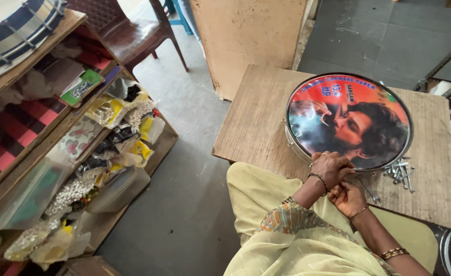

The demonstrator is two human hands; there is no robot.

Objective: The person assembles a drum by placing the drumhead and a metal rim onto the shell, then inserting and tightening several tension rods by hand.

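Grey floor workshop, low wooden table point(256, 128) at centre right. On the table lies a flat round frame drum point(349, 120), printed picture on its skin in red and dark tones, metal rim around it. Left hand point(332, 167) sits on the drum's near rim, fingers curled down over the edge, closed on the rim. Right hand point(348, 198) is just below the drum's near edge, palm up, fingers half curled; cannot tell if it pinches anything. Thin metal spanner point(369, 190) lies on the table just beside the right hand. Pile of metal bolts point(400, 173) touches the table right of the hands, near the drum's rim. Far left of the drum, wooden shelves point(57, 138) with plastic bags of small parts. Brown chair point(128, 30) beyond the shelves.
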